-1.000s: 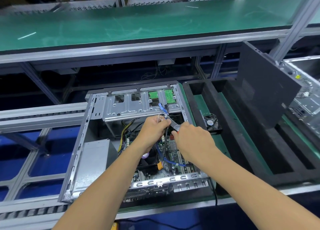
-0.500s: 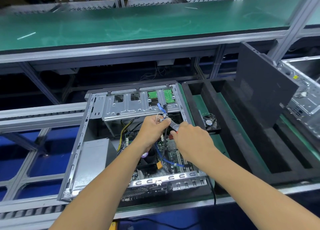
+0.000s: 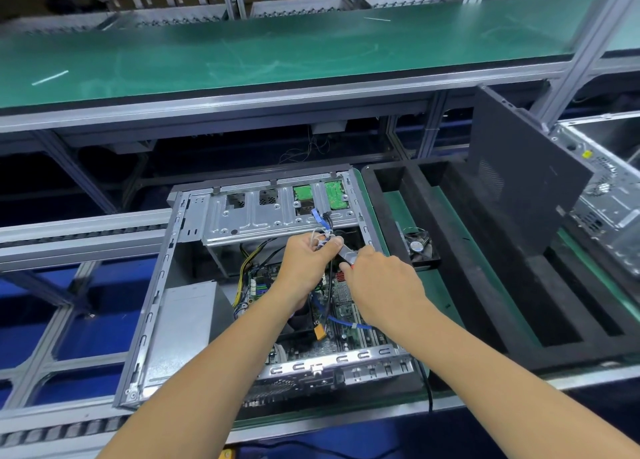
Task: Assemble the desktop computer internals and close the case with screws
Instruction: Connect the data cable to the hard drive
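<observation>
Head view, downward, close over case [image 3: 152,320]

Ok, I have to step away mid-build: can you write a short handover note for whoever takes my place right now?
Left hand grips a bundle of thin wires below the drive cage.
Right hand holds a metal cutting tool at that bundle.
Open case lies flat, motherboard and power supply inside.
Left: finish the cabling; the dark side panel, leaning at the right, is not yet fitted or screwed.
</observation>
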A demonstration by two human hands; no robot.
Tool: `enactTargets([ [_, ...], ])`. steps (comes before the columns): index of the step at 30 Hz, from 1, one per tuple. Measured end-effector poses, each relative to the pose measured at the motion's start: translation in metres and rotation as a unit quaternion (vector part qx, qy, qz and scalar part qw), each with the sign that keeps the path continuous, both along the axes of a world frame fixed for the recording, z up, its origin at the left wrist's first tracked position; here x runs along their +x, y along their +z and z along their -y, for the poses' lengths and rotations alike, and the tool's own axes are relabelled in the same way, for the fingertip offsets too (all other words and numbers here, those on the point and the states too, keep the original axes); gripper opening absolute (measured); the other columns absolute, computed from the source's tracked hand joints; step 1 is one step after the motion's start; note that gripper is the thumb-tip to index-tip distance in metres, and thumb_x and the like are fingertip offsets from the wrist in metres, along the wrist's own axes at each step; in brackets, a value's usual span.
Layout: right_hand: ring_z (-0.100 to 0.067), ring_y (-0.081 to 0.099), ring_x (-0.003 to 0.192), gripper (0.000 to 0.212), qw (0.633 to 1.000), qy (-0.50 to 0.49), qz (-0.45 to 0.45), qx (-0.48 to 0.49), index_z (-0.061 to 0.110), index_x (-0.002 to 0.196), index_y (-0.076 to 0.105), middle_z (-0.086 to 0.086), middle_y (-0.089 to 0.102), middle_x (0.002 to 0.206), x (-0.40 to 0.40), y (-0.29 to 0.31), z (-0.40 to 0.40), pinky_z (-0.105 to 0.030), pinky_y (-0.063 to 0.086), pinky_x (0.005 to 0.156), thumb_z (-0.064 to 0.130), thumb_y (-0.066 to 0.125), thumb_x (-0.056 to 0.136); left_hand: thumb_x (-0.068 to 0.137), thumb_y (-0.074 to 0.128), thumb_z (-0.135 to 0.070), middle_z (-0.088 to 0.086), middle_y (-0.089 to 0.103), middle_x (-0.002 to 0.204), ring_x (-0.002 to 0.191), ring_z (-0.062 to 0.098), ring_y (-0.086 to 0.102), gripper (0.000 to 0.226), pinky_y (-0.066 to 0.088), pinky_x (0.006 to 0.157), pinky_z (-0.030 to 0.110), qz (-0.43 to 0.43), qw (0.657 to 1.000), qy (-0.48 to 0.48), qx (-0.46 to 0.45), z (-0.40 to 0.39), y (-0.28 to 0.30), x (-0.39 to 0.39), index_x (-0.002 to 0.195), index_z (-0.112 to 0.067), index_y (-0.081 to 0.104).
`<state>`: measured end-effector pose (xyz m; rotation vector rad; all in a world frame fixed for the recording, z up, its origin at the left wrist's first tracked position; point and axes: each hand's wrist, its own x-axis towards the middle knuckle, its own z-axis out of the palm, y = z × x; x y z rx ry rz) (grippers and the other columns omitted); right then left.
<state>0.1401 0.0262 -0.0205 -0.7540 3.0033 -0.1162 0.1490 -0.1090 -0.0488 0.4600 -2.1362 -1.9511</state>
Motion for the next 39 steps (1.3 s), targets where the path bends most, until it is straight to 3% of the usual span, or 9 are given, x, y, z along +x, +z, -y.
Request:
enactTargets([
  [7, -0.029, 0.067, 0.092, 0.043, 1.000, -0.017, 0.004, -0.023, 0.008, 0.112, 0.048, -0.009, 0.067, 0.102, -0.001, -0.001, 0.000, -0.033, 0.038, 0.062, 0.046, 0.027, 0.106, 0.094, 0.060, -0.030, -0.013, 0.031, 0.046, 0.044, 0.007, 0.025, 0.043, 0.021, 0.047, 0.023, 0.036, 0.998, -0.035, -0.025, 0.003, 0.003, 0.002, 0.058, -0.021, 0.039],
  [12, -0.030, 0.067, 0.092, 0.042, 0.999, -0.012, -0.005, -0.031, 0.008, 0.111, 0.050, -0.008, 0.064, 0.101, 0.000, 0.000, -0.001, -0.033, 0.041, 0.062, 0.044, 0.030, 0.106, 0.089, 0.066, -0.015, -0.011, 0.033, 0.045, 0.041, 0.007, 0.027, 0.041, 0.023, 0.044, 0.021, 0.057, 0.995, -0.076, 0.037, 0.007, 0.004, 0.003, 0.057, -0.021, 0.040],
  [16, -0.029, 0.068, 0.090, 0.047, 0.999, -0.025, -0.007, -0.040, 0.008, 0.106, 0.050, -0.007, 0.066, 0.098, 0.000, 0.001, -0.001, -0.032, 0.039, 0.060, 0.050, 0.028, 0.105, 0.091, 0.065, -0.021, -0.010, 0.032, 0.045, 0.040, 0.007, 0.027, 0.041, 0.025, 0.042, 0.019, 0.098, 0.987, -0.100, 0.082, 0.010, 0.004, 0.005, 0.056, -0.021, 0.043],
  [19, -0.029, 0.068, 0.090, 0.050, 0.998, -0.039, 0.008, -0.044, 0.008, 0.106, 0.050, -0.008, 0.067, 0.098, 0.000, 0.001, 0.001, -0.032, 0.038, 0.060, 0.053, 0.028, 0.104, 0.092, 0.063, -0.025, -0.010, 0.031, 0.046, 0.042, 0.008, 0.026, 0.029, 0.025, 0.042, 0.018, 0.107, 0.983, -0.123, 0.087, 0.013, 0.005, 0.006, 0.069, -0.011, 0.052],
  [25, -0.028, 0.068, 0.090, 0.049, 0.999, -0.042, 0.004, -0.031, 0.008, 0.105, 0.050, -0.007, 0.067, 0.098, 0.000, 0.001, 0.002, -0.032, 0.037, 0.059, 0.053, 0.028, 0.104, 0.093, 0.063, -0.025, -0.009, 0.036, 0.049, 0.044, 0.010, 0.027, 0.025, 0.024, 0.045, 0.022, 0.098, 0.988, -0.104, 0.054, 0.012, 0.004, 0.007, 0.074, -0.013, 0.052],
  [28, -0.028, 0.069, 0.090, 0.049, 0.998, -0.052, 0.007, -0.042, 0.009, 0.102, 0.049, -0.008, 0.068, 0.097, 0.000, 0.001, 0.002, -0.032, 0.038, 0.059, 0.054, 0.029, 0.103, 0.095, 0.059, -0.022, -0.015, 0.037, 0.046, 0.041, 0.004, 0.028, 0.026, 0.025, 0.043, 0.018, 0.081, 0.992, -0.089, -0.030, 0.010, 0.004, 0.009, 0.071, -0.016, 0.050],
  [31, -0.030, 0.068, 0.091, 0.052, 0.997, -0.057, 0.014, -0.051, 0.008, 0.105, 0.052, -0.008, 0.068, 0.098, -0.001, 0.001, 0.002, -0.032, 0.039, 0.060, 0.055, 0.029, 0.103, 0.094, 0.058, -0.024, -0.008, 0.033, 0.055, 0.045, 0.006, 0.024, 0.031, 0.023, 0.043, 0.018, 0.072, 0.986, -0.067, -0.132, 0.009, 0.003, 0.008, 0.067, -0.017, 0.044],
  [35, -0.028, 0.069, 0.089, 0.052, 0.999, -0.030, -0.006, -0.017, 0.006, 0.108, 0.052, -0.008, 0.067, 0.097, -0.001, 0.001, 0.002, -0.032, 0.039, 0.060, 0.052, 0.027, 0.105, 0.092, 0.059, -0.023, -0.013, 0.031, 0.048, 0.043, 0.007, 0.022, 0.031, 0.019, 0.044, 0.020, 0.078, 0.981, -0.065, -0.166, 0.010, 0.002, 0.007, 0.066, -0.016, 0.044],
  [39, -0.028, 0.069, 0.088, 0.050, 0.999, -0.032, -0.010, -0.015, 0.007, 0.107, 0.050, -0.008, 0.068, 0.096, 0.000, 0.001, 0.003, -0.031, 0.037, 0.060, 0.051, 0.027, 0.105, 0.093, 0.059, -0.027, 0.009, 0.029, 0.062, 0.053, 0.016, 0.021, 0.034, 0.018, 0.053, 0.030, 0.087, 0.977, -0.068, -0.180, 0.010, 0.002, 0.006, 0.072, -0.002, 0.051],
])
